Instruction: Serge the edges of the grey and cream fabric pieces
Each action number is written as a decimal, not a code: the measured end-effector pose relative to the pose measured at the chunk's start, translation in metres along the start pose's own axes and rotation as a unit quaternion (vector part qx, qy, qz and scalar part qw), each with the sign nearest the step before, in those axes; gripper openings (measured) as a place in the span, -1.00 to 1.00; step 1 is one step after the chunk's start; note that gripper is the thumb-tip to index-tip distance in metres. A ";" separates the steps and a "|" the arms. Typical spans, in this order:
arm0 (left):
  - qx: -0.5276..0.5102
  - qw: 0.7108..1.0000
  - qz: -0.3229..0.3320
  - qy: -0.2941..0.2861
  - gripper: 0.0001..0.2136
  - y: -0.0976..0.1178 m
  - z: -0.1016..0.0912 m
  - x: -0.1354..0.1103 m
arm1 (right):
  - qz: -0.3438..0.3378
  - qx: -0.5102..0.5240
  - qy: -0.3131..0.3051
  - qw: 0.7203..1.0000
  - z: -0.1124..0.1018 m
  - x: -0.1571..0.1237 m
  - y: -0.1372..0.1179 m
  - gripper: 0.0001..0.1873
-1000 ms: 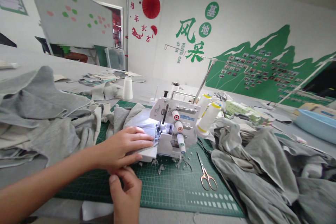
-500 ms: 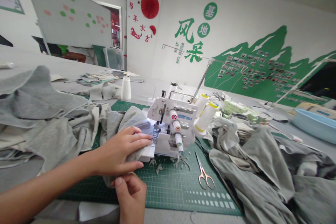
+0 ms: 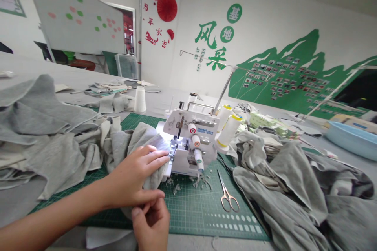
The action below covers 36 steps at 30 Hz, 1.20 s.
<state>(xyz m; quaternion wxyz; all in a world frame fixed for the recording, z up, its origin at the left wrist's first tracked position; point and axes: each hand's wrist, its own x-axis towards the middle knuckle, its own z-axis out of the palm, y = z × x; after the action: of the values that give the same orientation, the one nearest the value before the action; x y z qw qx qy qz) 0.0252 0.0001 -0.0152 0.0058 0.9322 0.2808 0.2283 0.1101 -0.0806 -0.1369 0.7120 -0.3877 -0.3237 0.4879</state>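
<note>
A white overlock sewing machine (image 3: pixel 193 119) stands on a green cutting mat (image 3: pixel 188 211), its lamp lit over the needle area. Grey fabric (image 3: pixel 144 135) lies at the left of the machine, reaching its presser foot. My left hand (image 3: pixel 137 172) rests flat on this fabric, fingers stretched toward the foot and thumb pointing right. Just below that thumb, my right hand (image 3: pixel 151 221) is closed in a pinch at the near edge of the grey fabric; the pinched part is mostly hidden. Gold-handled scissors (image 3: pixel 226 196) lie on the mat to the right, with lint scraps (image 3: pixel 176 188) beside the machine.
Heaps of grey fabric lie to the left (image 3: pixel 59 141) and right (image 3: pixel 282 180). Thread cones (image 3: pixel 231 130) stand behind the machine, and a white cone (image 3: pixel 140 100) stands farther left. A blue basin (image 3: pixel 353 135) sits at the far right.
My right hand has shifted slightly right, toward the left thumb. The fabric beside the machine has moved and bunched a little. The view has turned slightly.
</note>
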 end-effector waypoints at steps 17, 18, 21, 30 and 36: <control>0.051 0.998 -0.037 0.013 -0.37 0.023 0.005 -0.003 | -0.057 0.005 0.080 0.995 -0.023 0.003 -0.007 -0.73; 0.056 0.998 -0.040 0.015 -0.37 0.025 0.006 -0.003 | -0.046 0.022 0.091 0.995 -0.023 0.002 -0.010 -0.66; 0.064 0.997 -0.048 0.022 -0.36 0.028 0.007 -0.002 | -0.013 0.061 0.102 0.993 -0.023 0.001 -0.017 -0.44; -0.003 0.999 0.009 0.040 -0.51 0.000 0.003 0.007 | 0.035 0.010 0.018 0.999 -0.031 0.004 -0.022 -0.54; -0.033 0.996 0.043 0.073 -0.57 -0.026 0.004 0.005 | 0.013 -0.022 0.007 1.000 -0.031 0.004 -0.018 -0.52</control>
<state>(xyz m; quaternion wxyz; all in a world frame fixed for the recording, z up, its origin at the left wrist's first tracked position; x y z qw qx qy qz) 0.0174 0.0252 -0.0205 0.0069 0.9236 0.2324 0.3047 0.1454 -0.0884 -0.1358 0.6987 -0.4109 -0.3246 0.4873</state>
